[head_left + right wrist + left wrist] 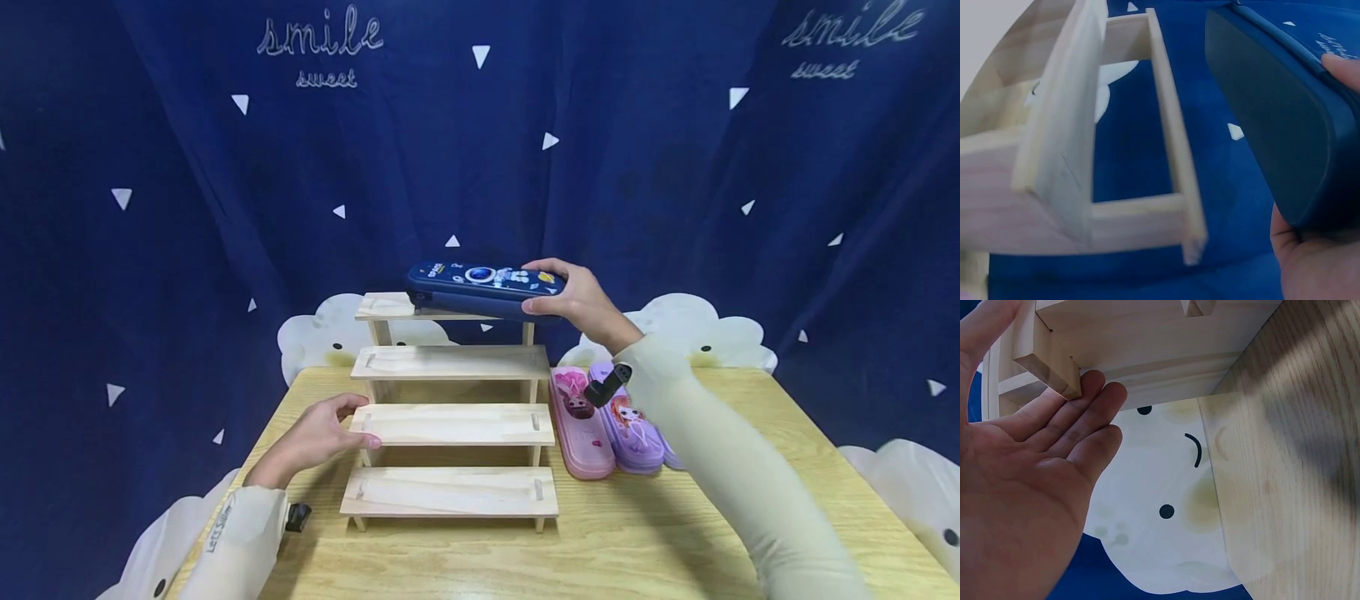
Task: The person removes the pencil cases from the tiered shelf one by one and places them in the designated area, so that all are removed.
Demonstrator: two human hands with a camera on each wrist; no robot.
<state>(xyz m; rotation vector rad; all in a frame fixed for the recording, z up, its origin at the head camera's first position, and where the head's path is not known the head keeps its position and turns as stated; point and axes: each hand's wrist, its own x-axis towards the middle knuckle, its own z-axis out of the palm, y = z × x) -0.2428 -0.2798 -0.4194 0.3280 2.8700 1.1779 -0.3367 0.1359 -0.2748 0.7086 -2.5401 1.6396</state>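
Observation:
A navy pencil case (483, 287) with an astronaut and planets on its lid is held by its right end in my right hand (573, 300), just over the top board of a wooden stepped rack (450, 425). In the right wrist view the case's underside (1272, 119) faces the camera, apart from the rack's boards. My left hand (322, 437) holds the left end of the rack's second board from the bottom, thumb at the front edge. The left wrist view shows its fingers (1094, 412) against the rack's upright (1047, 359).
To the rack's right, a pink pencil case (581, 433) and a purple pencil case (633, 429) lie side by side on the wooden table (450, 567). Another purple edge shows beside them, partly behind my right sleeve. A dark blue curtain (465, 167) hangs behind.

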